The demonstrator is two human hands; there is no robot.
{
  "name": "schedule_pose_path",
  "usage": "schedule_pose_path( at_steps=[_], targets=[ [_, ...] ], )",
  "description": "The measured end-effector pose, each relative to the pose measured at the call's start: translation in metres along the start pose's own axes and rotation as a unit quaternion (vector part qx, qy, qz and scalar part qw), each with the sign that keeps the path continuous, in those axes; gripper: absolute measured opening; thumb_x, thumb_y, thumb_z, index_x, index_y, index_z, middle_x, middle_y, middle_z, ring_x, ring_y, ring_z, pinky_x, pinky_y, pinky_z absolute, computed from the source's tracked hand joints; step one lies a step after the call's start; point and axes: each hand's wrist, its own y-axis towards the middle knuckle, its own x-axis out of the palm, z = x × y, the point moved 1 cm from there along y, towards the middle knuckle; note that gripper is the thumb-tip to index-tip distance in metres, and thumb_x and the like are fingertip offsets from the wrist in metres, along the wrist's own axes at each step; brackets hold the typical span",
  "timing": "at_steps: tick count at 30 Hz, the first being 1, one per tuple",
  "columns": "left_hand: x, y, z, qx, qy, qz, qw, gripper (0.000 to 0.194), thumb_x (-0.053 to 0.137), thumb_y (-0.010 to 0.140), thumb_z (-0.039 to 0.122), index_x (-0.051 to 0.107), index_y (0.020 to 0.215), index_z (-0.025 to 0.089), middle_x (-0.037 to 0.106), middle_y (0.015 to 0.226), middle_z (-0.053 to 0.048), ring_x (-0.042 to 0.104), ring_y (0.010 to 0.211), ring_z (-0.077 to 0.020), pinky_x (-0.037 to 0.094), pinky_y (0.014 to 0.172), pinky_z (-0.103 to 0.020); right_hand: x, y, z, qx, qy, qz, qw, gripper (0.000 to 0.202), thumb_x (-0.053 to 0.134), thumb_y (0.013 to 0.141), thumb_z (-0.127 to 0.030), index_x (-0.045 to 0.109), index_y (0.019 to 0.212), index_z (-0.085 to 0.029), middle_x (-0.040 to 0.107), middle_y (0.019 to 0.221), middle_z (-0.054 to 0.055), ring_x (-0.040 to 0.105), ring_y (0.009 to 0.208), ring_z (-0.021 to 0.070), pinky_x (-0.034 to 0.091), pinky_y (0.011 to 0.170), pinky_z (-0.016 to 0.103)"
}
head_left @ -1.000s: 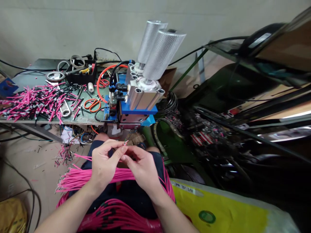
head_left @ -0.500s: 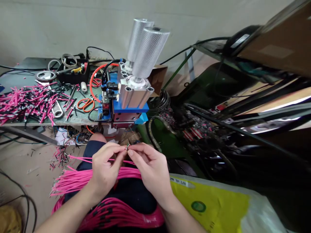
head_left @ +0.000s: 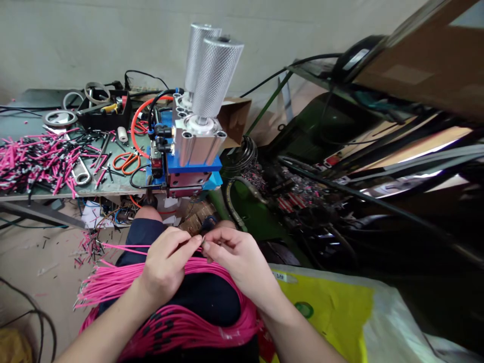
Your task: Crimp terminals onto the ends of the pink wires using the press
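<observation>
Above my lap, my left hand (head_left: 168, 257) is closed, thumb and forefinger pinching a pink cable near its end. Touching it at the fingertips, my right hand (head_left: 236, 262) pinches the thin wire tip of that cable; the tip is mostly hidden by the fingers. Beneath both hands a bundle of pink cables (head_left: 109, 282) lies across my thighs, its cut ends fanned out to the left. The bundle loops round on the right and comes back below as a second stretch with black sleeves (head_left: 162, 327).
A press with two knurled cylinders (head_left: 217, 75) stands at the bench edge. On the bench (head_left: 34, 103) lie a heap of pink and black offcuts (head_left: 41, 161), orange-handled scissors (head_left: 126, 162) and a black tool box (head_left: 108, 118). To my right are a yellow sack (head_left: 328, 307) and dark machinery.
My fingertips have come closer together over the wire tip, which showed coloured strands before. The view has shifted, so the bench and press appear slightly further left.
</observation>
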Motion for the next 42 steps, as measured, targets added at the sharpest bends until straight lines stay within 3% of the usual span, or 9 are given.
schedule_pose_path(
  at_steps=[13, 16, 19, 26, 29, 32, 35, 40, 42],
  targets=[
    [-0.003, 0.002, -0.002, 0.042, 0.053, -0.045, 0.997, 0.031, 0.054, 0.095, -0.001, 0.069, 0.121, 0.008, 0.068, 0.091, -0.014, 0.063, 0.084, -0.0219, 0.059, 0.070, -0.035, -0.003, 0.007, -0.002, 0.026, -0.048, 0.018, 0.998, 0.015, 0.075, 0.069, -0.031, 0.075, 0.069, -0.016, 0.066, 0.062, 0.001, 0.053, 0.056, 0.0130, 0.043, 0.052, 0.025],
    [0.003, 0.000, -0.001, -0.003, 0.021, -0.016, 1.000, 0.031, 0.056, 0.095, -0.001, 0.072, 0.119, 0.012, 0.070, 0.090, -0.012, 0.065, 0.082, -0.0199, 0.059, 0.069, -0.032, 0.000, 0.008, 0.005, 0.024, 0.007, 0.031, 0.999, 0.015, 0.077, 0.069, -0.031, 0.072, 0.067, -0.017, 0.063, 0.059, -0.001, 0.051, 0.055, 0.0111, 0.042, 0.054, 0.025],
    [0.010, -0.001, 0.005, -0.133, -0.040, 0.031, 0.990, 0.023, 0.064, 0.094, 0.004, 0.077, 0.107, 0.017, 0.073, 0.088, -0.007, 0.069, 0.077, -0.0162, 0.059, 0.068, -0.026, 0.008, 0.009, 0.014, -0.012, 0.051, 0.086, 0.995, 0.015, 0.079, 0.071, -0.031, 0.072, 0.069, -0.018, 0.065, 0.062, 0.000, 0.055, 0.057, 0.0121, 0.046, 0.057, 0.025],
    [0.010, 0.004, 0.007, -0.465, -0.255, 0.056, 0.846, 0.013, 0.080, 0.083, 0.029, 0.081, 0.085, 0.016, 0.076, 0.079, -0.007, 0.072, 0.068, -0.0177, 0.060, 0.060, -0.025, 0.026, 0.008, 0.018, -0.106, 0.044, 0.153, 0.982, 0.010, 0.077, 0.076, -0.029, 0.074, 0.073, -0.020, 0.073, 0.070, 0.004, 0.067, 0.067, 0.0183, 0.058, 0.063, 0.030],
    [0.009, 0.004, 0.003, -0.546, -0.330, 0.044, 0.769, 0.029, 0.086, 0.076, 0.040, 0.078, 0.084, 0.013, 0.075, 0.072, -0.006, 0.070, 0.056, -0.0170, 0.059, 0.054, -0.025, 0.027, 0.010, 0.021, -0.080, 0.039, 0.140, 0.986, 0.012, 0.078, 0.076, -0.032, 0.074, 0.073, -0.020, 0.073, 0.069, 0.004, 0.067, 0.065, 0.0188, 0.058, 0.059, 0.030],
    [0.011, 0.002, 0.001, -0.566, -0.357, 0.045, 0.742, 0.034, 0.087, 0.075, 0.043, 0.074, 0.081, 0.012, 0.073, 0.067, -0.004, 0.068, 0.052, -0.0155, 0.056, 0.052, -0.024, 0.027, 0.013, 0.027, -0.063, 0.076, 0.133, 0.986, 0.016, 0.079, 0.076, -0.035, 0.073, 0.073, -0.021, 0.070, 0.066, 0.003, 0.064, 0.060, 0.0175, 0.055, 0.055, 0.029],
    [0.012, 0.000, 0.001, -0.539, -0.335, 0.042, 0.771, 0.026, 0.083, 0.081, 0.038, 0.073, 0.080, 0.014, 0.070, 0.065, -0.002, 0.066, 0.051, -0.0144, 0.055, 0.052, -0.023, 0.023, 0.016, 0.030, -0.043, 0.114, 0.097, 0.988, 0.020, 0.082, 0.075, -0.037, 0.072, 0.072, -0.020, 0.068, 0.066, 0.002, 0.061, 0.060, 0.0154, 0.055, 0.056, 0.028],
    [0.006, -0.001, 0.004, -0.360, -0.151, 0.041, 0.920, 0.009, 0.070, 0.092, 0.020, 0.076, 0.086, 0.018, 0.072, 0.078, -0.002, 0.067, 0.063, -0.0128, 0.054, 0.058, -0.021, 0.013, 0.020, 0.017, -0.007, 0.124, 0.010, 0.992, 0.026, 0.092, 0.066, -0.034, 0.074, 0.077, -0.018, 0.069, 0.074, 0.001, 0.064, 0.069, 0.0145, 0.058, 0.067, 0.027],
    [0.005, -0.001, 0.005, -0.292, -0.098, 0.042, 0.950, 0.013, 0.066, 0.094, 0.014, 0.076, 0.089, 0.019, 0.073, 0.081, -0.003, 0.068, 0.070, -0.0139, 0.055, 0.063, -0.022, 0.009, 0.021, 0.012, -0.002, 0.106, -0.005, 0.994, 0.030, 0.094, 0.062, -0.034, 0.073, 0.076, -0.018, 0.070, 0.073, 0.001, 0.065, 0.069, 0.0157, 0.058, 0.067, 0.028]
  ],
)
